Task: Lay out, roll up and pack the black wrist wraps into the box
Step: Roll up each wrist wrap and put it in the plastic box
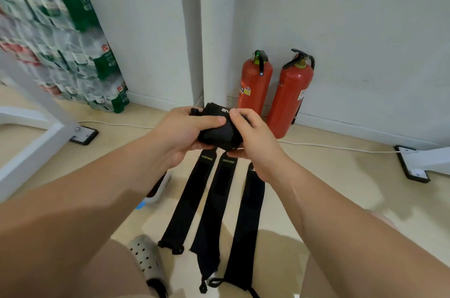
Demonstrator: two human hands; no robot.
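Rolled black wrist wrap (220,133) sat between both hands, left hand (181,131) and right hand (253,137) curled around it, thumbs pressing on top.

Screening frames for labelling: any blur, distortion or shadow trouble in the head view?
Head view: bottled-water packs at left smeared by blur; head view: rolled wrap and the three flat wraps sharp, their logos readable; head view: wide-angle stretch, forearms loom large at the bottom; head view: soft shadows on the floor, no strong glare.

Red extinguishers (255,86) — stacked water bottles (73,54)
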